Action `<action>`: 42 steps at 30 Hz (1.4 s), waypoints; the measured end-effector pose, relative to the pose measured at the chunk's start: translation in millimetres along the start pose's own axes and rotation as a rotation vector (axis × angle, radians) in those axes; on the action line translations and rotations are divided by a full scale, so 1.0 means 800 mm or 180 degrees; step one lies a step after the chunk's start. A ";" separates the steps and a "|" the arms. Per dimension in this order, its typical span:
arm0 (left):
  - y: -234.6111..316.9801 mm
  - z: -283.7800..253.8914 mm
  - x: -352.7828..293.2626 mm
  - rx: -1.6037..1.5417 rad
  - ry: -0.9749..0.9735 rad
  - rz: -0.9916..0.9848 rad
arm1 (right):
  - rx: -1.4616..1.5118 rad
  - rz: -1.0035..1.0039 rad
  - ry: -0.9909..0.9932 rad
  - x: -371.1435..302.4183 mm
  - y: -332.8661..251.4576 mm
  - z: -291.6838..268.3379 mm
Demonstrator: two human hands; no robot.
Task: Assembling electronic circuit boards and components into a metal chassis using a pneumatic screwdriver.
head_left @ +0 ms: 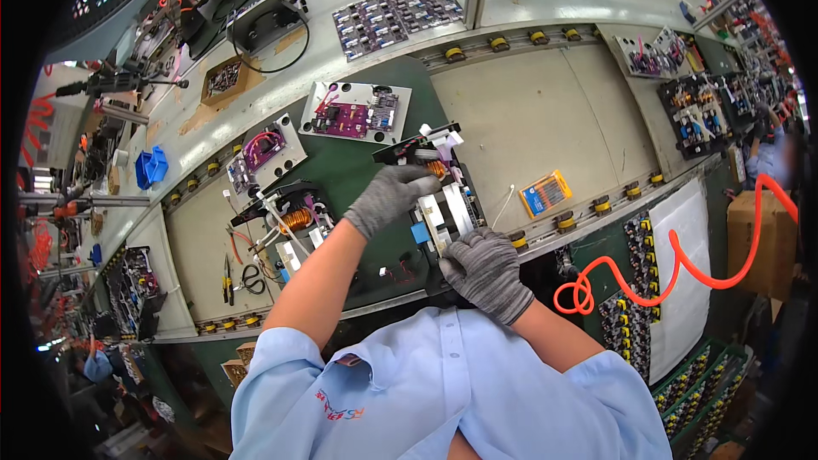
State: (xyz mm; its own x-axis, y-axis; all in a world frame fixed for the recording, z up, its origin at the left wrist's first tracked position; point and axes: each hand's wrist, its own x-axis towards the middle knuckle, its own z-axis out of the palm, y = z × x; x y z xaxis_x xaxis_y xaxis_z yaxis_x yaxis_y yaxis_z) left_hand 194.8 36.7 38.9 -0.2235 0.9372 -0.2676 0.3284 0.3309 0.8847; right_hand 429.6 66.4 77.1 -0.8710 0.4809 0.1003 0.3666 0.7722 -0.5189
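Head view: boxy circuit assembly (460, 211), white plastic and coiled copper, dial centre. My left hand (392, 198), ribbed grey knit, bent over its ten-o'clock side; right hand (490, 268), curled at five o'clock. Grips: cannot tell.

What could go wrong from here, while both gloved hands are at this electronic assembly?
The left hand is close to the copper coil of the electronic assembly; the knit fabric might catch there.

The orange coiled hose hangs to the right of the right forearm; a wide arm swing could perhaps snag it.

A small white part lies on the green surface near the assembly; it could be knocked away.
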 end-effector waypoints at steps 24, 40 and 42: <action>-0.003 -0.047 -0.199 0.2952 -0.0447 -0.0219 | -0.0175 0.0239 -0.0860 0.001 -0.010 -0.004; -0.066 -0.073 -0.330 0.1360 0.1492 -0.0501 | -0.0104 0.0159 -0.0522 0.010 -0.031 0.013; -0.095 -0.093 -0.339 0.0090 0.2442 -0.0463 | -0.0030 0.0466 -0.0553 0.010 -0.029 0.012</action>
State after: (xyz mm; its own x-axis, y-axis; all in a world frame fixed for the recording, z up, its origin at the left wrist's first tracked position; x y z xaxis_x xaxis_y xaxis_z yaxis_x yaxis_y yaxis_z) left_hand 162.4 -251.2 72.4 -0.8347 0.5497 -0.0322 0.2681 0.4568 0.8482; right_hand 411.1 48.5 81.5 -0.8512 0.5101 -0.1237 0.4956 0.7036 -0.5092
